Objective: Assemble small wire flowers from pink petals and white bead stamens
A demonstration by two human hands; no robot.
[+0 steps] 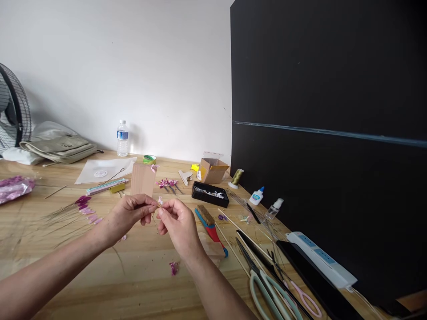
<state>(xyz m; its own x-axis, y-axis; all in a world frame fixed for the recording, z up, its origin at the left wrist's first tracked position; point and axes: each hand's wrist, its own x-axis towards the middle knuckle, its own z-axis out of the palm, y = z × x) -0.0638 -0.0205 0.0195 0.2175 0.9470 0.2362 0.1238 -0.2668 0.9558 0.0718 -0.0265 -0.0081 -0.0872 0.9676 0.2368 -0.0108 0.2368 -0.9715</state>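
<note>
My left hand (pixel 133 211) and my right hand (pixel 178 222) meet above the wooden table (pixel 140 284), both pinching one tiny pink flower piece on a thin wire (pixel 160 202). Fingers of both hands are closed on it. Just behind stands a small wooden block (pixel 143 180). Finished pink flowers on wires (pixel 168 183) lie beyond the block. A pink scrap (pixel 173 268) lies on the table under my right forearm.
Right of my hands lie a brush (pixel 208 220), a black tray (pixel 210 194), wooden sticks, scissors (pixel 267 284), glue bottle (pixel 256 196), thread spool (pixel 237 177), a power strip (pixel 320 258). A water bottle (pixel 122 138), cardboard box (pixel 213 170), bag and fan stand behind. Purple petals on wires (pixel 85 206) lie left.
</note>
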